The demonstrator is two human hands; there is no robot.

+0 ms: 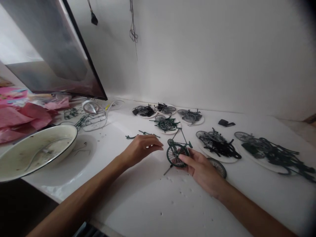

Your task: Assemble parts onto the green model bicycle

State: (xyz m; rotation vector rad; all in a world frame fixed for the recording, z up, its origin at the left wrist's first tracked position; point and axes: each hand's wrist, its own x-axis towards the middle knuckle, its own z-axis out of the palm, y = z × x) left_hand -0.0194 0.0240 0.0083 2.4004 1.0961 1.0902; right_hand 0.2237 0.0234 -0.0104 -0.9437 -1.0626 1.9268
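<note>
My right hand (201, 166) is closed on a small dark green model bicycle (178, 153), with the thumb on the spoked wheel. The bicycle's frame points up, and a thin dark piece sticks out below the wheel. To its left, my left hand (143, 148) is raised with loosely bent fingers, apart from the bicycle, and I see nothing in it. Thin dark green bicycle parts (149, 134) lie on the table behind that hand. Partly behind my right wrist, a loose spoked wheel (218, 167) rests on the white table (148, 204).
Several white plates hold heaps of bicycle parts, among them green pieces (165, 123), black pieces (219, 144) and a pile at the right (274, 154). A cream enamel basin (71, 133) overhangs the left table edge. Behind it are plastic sprues (93, 120), pink paper (37, 113) and a screen (61, 42).
</note>
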